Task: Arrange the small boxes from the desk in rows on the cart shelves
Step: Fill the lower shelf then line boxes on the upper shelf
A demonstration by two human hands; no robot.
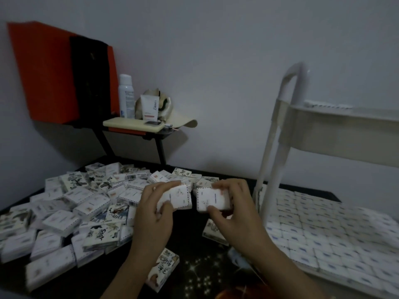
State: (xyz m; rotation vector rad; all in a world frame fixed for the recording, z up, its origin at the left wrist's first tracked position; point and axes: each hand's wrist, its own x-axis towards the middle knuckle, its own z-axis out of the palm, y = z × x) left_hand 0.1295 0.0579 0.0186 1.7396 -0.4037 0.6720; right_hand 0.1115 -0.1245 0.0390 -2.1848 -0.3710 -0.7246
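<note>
1. Now, each hand holds one small box above the desk point(187, 231). The left hand point(154, 214) pinches the left box point(178, 196) between thumb and fingers. The right hand point(233, 214) pinches the right box point(212, 199) in the same way. The two boxes are side by side, just apart.
2. To do this step well, I would turn both boxes to the same face and direction before carrying them to the cart point(278, 134). Then they join a row without correction.
3. It is better to grip on the edges, so that each box can go down close against its neighbours.
4. The lower shelf point(308, 269) is covered with tight rows of boxes point(323, 225); little room seems to be left there.
5. The upper shelf point(336, 134) shows only a few boxes above its wall, and how full it is I cannot tell. Probably these two belong there.
6. A loose pile point(82, 203) lies on the left of the desk, so much of the work remains.
</note>
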